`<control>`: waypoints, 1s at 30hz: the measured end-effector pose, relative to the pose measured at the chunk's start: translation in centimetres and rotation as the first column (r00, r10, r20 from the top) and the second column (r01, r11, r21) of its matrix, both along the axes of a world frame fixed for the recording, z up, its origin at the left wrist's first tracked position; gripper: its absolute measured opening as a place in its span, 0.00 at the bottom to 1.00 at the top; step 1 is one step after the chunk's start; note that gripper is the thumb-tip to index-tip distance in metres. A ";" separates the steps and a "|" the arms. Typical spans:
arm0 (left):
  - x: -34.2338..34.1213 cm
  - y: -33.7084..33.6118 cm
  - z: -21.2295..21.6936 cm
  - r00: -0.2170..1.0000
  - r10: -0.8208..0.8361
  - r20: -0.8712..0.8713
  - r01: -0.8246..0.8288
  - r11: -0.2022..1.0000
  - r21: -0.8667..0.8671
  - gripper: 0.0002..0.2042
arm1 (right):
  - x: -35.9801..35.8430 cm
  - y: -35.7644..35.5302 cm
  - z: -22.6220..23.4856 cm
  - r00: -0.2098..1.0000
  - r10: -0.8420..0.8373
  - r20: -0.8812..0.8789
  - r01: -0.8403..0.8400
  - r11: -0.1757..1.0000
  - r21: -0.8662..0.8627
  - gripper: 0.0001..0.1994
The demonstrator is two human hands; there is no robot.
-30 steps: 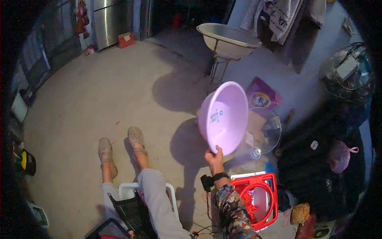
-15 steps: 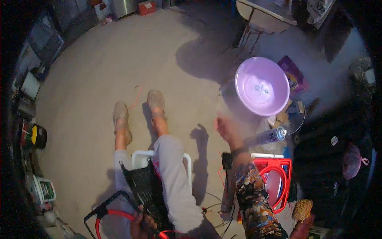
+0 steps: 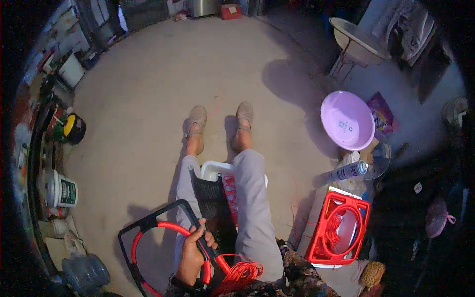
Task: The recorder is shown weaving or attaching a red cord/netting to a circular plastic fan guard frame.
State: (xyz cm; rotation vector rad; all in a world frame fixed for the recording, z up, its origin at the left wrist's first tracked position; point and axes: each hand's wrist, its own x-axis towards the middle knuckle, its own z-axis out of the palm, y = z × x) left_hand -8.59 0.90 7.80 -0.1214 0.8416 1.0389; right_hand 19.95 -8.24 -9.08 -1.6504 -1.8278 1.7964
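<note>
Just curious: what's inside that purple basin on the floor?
The purple basin looks bare inside, apart from a small label stuck on its bottom. It sits on a cardboard box, so whatever lies beneath it is hidden.

Bare concrete floor [image 3: 148, 99] wide open ahead and left of the feet; right side crowded, pink basin [image 3: 347, 120], spray can [image 3: 346, 171], red frame [image 3: 339, 228] close together; legs [image 3: 247, 198] and stool [image 3: 213, 171] block the middle; buckets [image 3: 62, 189] line far left
</note>
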 end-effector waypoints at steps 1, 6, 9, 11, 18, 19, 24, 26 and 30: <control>-0.4 -0.2 -0.3 1.000 0.023 0.013 -0.024 0.999 0.033 0.12 | -0.2 -0.6 0.5 1.000 -0.024 0.003 0.024 1.000 -0.012 0.27; 0.6 -0.7 -0.2 0.997 0.000 0.080 -0.004 0.999 0.039 0.13 | 0.8 1.1 2.7 0.965 -0.263 0.027 0.261 0.963 0.066 0.27; 0.5 -1.0 0.3 0.999 -0.035 0.004 0.035 0.999 0.021 0.13 | 0.6 5.8 3.4 0.910 -0.410 -0.058 0.414 0.893 0.178 0.27; 0.6 -0.8 0.4 0.998 -0.060 0.036 0.059 0.998 0.025 0.12 | 1.5 10.7 5.2 0.865 -0.493 -0.095 0.498 0.815 0.298 0.27; 1.4 -1.6 1.6 0.992 -0.114 -0.050 0.117 0.991 0.058 0.11 | 1.3 29.5 4.6 0.742 -0.642 -0.193 0.627 0.563 0.539 0.27; 2.4 -1.5 1.6 0.990 -0.134 -0.044 0.135 0.990 0.042 0.12 | 3.3 31.0 3.8 0.715 -0.678 -0.172 0.636 0.529 0.562 0.27; 0.3 -1.4 2.6 0.993 -0.054 -0.110 0.058 0.997 0.040 0.15 | 1.2 38.2 1.5 0.675 -0.728 -0.119 0.625 0.480 0.615 0.27; -0.2 -1.2 2.5 0.996 -0.038 -0.079 0.043 0.997 0.067 0.14 | 1.7 38.7 -0.3 0.659 -0.747 -0.087 0.617 0.471 0.630 0.27; -0.9 -0.4 2.7 0.972 -0.049 -0.229 0.069 0.994 0.081 0.16 | 2.8 40.9 -1.8 0.621 -0.783 -0.044 0.595 0.435 0.676 0.27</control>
